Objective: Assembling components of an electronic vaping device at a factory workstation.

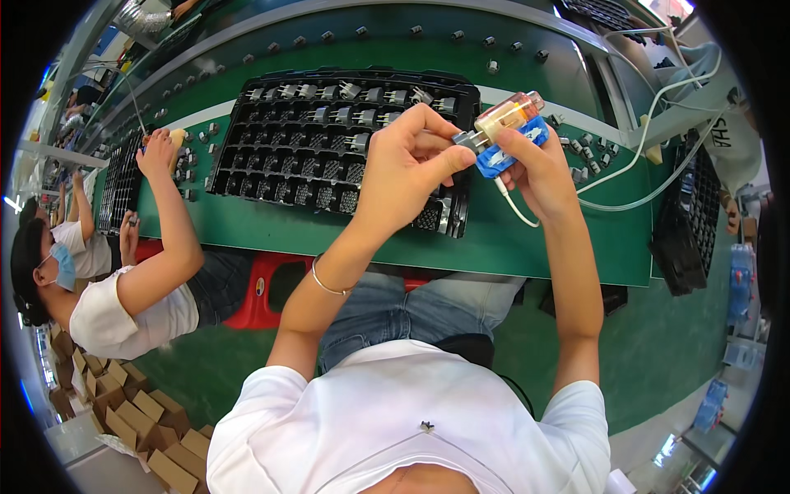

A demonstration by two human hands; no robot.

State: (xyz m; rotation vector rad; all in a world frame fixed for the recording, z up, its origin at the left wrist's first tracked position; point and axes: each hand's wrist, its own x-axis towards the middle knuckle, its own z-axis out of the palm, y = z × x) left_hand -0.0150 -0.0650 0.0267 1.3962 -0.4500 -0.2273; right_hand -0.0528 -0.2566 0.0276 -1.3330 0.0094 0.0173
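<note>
Between the thumb and fingers of my left hand [401, 169] is a small grey part with metal pins [467, 142]. My right hand [539, 173] is closed round a handheld tool [512, 114] with a clear orange body and blue wrapping, and a thin white lead runs from its lower end. The tool's tip meets the small part or is very close to it; fingers hide the exact contact. Left of my hands, a black compartment tray [284, 160] lies on the green table. Similar pinned grey parts [349, 89] sit in its far rows, while many nearer pockets hold nothing.
Loose grey parts [588, 152] lie right of the tool, beside pale tubes [634, 169]. Another black tray [687, 222] stands at the table's right end. A co-worker [132, 305] works at the left, by a red stool [262, 292]. Cardboard boxes [140, 420] sit lower left.
</note>
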